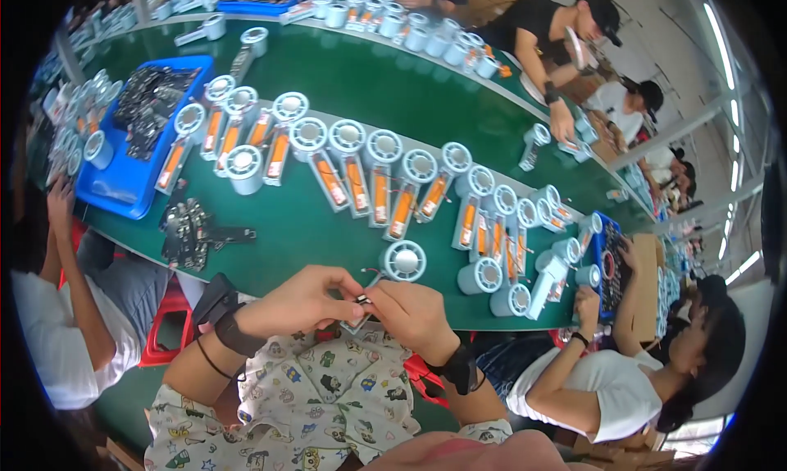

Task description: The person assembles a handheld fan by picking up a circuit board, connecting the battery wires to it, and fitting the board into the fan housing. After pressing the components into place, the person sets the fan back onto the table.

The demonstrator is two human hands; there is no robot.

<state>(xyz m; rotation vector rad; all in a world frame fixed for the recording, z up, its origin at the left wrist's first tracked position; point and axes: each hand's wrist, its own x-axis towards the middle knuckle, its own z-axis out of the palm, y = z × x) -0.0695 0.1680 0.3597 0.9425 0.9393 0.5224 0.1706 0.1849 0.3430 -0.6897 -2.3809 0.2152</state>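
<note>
Close in front of me, both hands meet at the open handle of a light-blue handheld fan housing (404, 261), its round slotted head pointing away. My left hand (299, 303) is closed, thumb and fingertips pinching a small dark and white part (361, 300) at the handle. My right hand (414, 314) is closed round the handle, its fingers hiding most of it. A thin wire (373, 272) sticks up between the hands and the round head. To the left of my hands lies a pile of dark circuit boards (190, 233) on the green table (307, 245).
Beyond my hands runs a row of similar housings (380, 194) with orange batteries in their handles. A blue tray (123, 194) of dark boards stands left, another blue tray (604, 262) right. People sit close on both sides; co-workers (557, 40) work across the table.
</note>
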